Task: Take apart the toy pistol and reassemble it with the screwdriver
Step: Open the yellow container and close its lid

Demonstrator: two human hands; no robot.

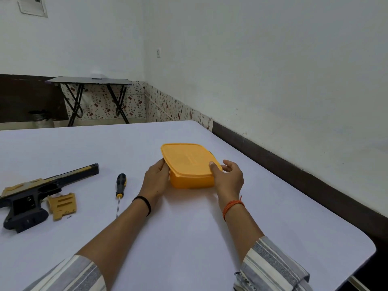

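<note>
A black and tan toy pistol [31, 196] lies at the left of the white table, partly taken apart. A loose tan grip panel [62, 205] lies beside it, with a tiny dark screw [69, 216] at the panel's near edge. A screwdriver [120, 189] with a black and yellow handle lies between the pistol and my hands. A yellow lidded box [190, 164] stands in the middle of the table. My left hand [156, 181] holds its left side. My right hand [227, 178] grips its right side, thumb on the lid.
The white table [189, 238] ends at a rounded corner near right and a far edge beyond the box. A dark skirting and white wall run along the right. A folding table [90, 82] and a bin [39, 117] stand on the floor behind.
</note>
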